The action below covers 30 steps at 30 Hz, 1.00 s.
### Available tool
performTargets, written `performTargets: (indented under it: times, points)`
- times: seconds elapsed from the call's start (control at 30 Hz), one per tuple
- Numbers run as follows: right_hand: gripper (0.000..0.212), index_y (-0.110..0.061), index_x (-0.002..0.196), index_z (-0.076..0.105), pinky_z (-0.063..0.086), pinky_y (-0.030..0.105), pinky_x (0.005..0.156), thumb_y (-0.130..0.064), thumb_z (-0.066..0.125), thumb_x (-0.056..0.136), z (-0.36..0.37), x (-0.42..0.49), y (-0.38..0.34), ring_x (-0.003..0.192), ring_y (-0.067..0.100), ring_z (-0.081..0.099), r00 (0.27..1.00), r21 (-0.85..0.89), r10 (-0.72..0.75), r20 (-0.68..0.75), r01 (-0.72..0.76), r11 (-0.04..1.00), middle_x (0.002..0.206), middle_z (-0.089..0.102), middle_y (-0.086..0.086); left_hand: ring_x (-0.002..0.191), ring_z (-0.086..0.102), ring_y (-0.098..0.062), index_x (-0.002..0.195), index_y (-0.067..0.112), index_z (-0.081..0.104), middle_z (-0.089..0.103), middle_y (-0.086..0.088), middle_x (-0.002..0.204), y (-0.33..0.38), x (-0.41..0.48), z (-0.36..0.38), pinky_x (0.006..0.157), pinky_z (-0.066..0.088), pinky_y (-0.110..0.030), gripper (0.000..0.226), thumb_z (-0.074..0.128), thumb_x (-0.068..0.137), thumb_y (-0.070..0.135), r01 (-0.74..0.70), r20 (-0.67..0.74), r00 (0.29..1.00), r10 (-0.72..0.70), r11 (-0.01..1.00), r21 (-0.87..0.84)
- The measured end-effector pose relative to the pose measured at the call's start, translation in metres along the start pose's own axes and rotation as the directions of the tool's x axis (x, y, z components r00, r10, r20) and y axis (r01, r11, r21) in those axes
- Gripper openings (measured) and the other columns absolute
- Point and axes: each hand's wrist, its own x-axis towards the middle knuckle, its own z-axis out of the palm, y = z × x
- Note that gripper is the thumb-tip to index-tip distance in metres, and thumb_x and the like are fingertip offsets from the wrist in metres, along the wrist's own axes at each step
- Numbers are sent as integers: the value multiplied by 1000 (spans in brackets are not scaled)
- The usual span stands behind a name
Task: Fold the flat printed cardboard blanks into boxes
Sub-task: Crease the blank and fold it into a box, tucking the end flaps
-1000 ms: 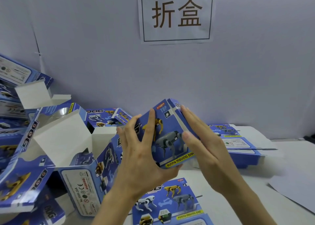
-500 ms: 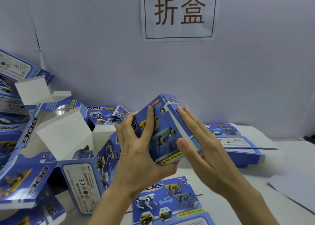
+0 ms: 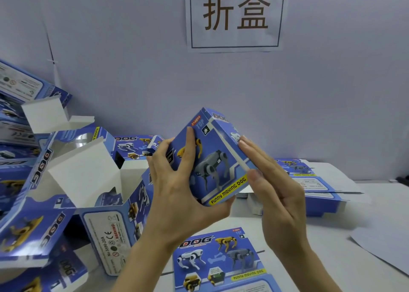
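I hold a blue printed box (image 3: 212,159) with robot-dog pictures up above the table, tilted. My left hand (image 3: 179,192) grips it from below and the left, thumb under the bottom edge, fingers spread over the front face. My right hand (image 3: 274,187) presses its straight fingers flat against the box's right side panel, thumb at the lower right corner. A flat printed blank (image 3: 221,263) lies on the table just below my hands. A stack of flat blanks (image 3: 314,181) sits behind my right hand.
Several folded boxes with open white flaps (image 3: 79,174) are heaped at the left. More boxes (image 3: 135,145) lie by the wall. A white sign (image 3: 234,15) hangs on the blue-grey wall. A loose paper sheet (image 3: 385,249) lies at the right on the white table.
The box has been raised a little and turned, showing more of its front face. My right hand's fingers slid flatter along the side panel.
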Motion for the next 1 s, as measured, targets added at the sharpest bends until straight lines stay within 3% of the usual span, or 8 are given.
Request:
performTargets:
  times: [0.17, 0.33, 0.5, 0.63, 0.7, 0.83, 0.9, 1.0]
  points:
    - [40, -22, 130, 55, 35, 35, 112, -31, 45, 92, 6, -2, 0, 140, 13, 36, 998, -247, -49, 29, 55, 967, 142, 51, -7, 136, 16, -12, 148, 44, 4, 15, 9, 137, -1, 0, -1, 111, 33, -47, 111, 62, 57, 67, 21, -9, 1000, -21, 1000, 0]
    - [49, -40, 132, 52, 50, 46, 96, -33, 62, 85, 10, -1, -3, 134, 23, 40, 995, -140, 95, 41, -89, 986, 134, 44, -12, 135, 22, -20, 150, 44, 7, 20, -1, 139, -1, 0, -1, 107, 36, -46, 108, 62, 58, 64, -32, 34, 999, 31, 999, 21]
    - [45, -46, 123, 57, 56, 37, 86, -27, 62, 82, 5, -1, -3, 130, 19, 39, 993, -149, 111, 33, -105, 983, 126, 44, -10, 132, 23, -22, 152, 32, 14, 21, -4, 140, 1, -1, 5, 105, 37, -58, 113, 65, 56, 62, -43, 22, 999, 42, 998, 54]
    - [43, -44, 119, 60, 55, 28, 84, -25, 63, 81, -1, 3, -4, 126, 16, 45, 987, -156, 138, 76, -125, 980, 124, 45, -10, 133, 24, -26, 153, 28, 16, 22, -7, 141, -1, -2, 6, 106, 37, -55, 114, 67, 56, 61, -48, 37, 998, 46, 997, 58]
    - [48, -50, 122, 54, 54, 20, 81, -27, 61, 81, -7, 6, -5, 123, 10, 48, 977, -155, 172, 127, -152, 976, 125, 41, -12, 134, 23, -27, 153, 30, 15, 24, -11, 142, -2, -2, 6, 106, 36, -59, 114, 69, 57, 60, -71, 54, 996, 67, 995, 75]
    - [59, -60, 134, 34, 53, 17, 82, -30, 60, 90, -12, 7, 0, 124, 5, 41, 941, -239, 247, 230, -192, 952, 124, 29, -14, 134, 25, -34, 153, 27, 16, 23, -13, 141, -7, 0, 8, 105, 34, -62, 117, 74, 56, 58, -122, 85, 990, 112, 985, 122]
    - [58, -56, 133, 37, 51, 13, 81, -21, 61, 93, -13, 7, 3, 120, -1, 41, 937, -235, 253, 242, -197, 952, 123, 29, -12, 132, 25, -31, 153, 27, 16, 22, -11, 140, -9, -2, 10, 111, 29, -53, 118, 74, 56, 59, -128, 105, 988, 115, 984, 128]
    - [58, -57, 129, 40, 47, 8, 82, -20, 63, 91, -13, 8, 4, 119, -11, 35, 934, -260, 260, 246, -195, 946, 128, 27, -13, 128, 26, -28, 153, 29, 12, 20, -7, 139, -10, -4, 11, 105, 23, -31, 116, 69, 58, 62, -129, 131, 985, 115, 986, 108]
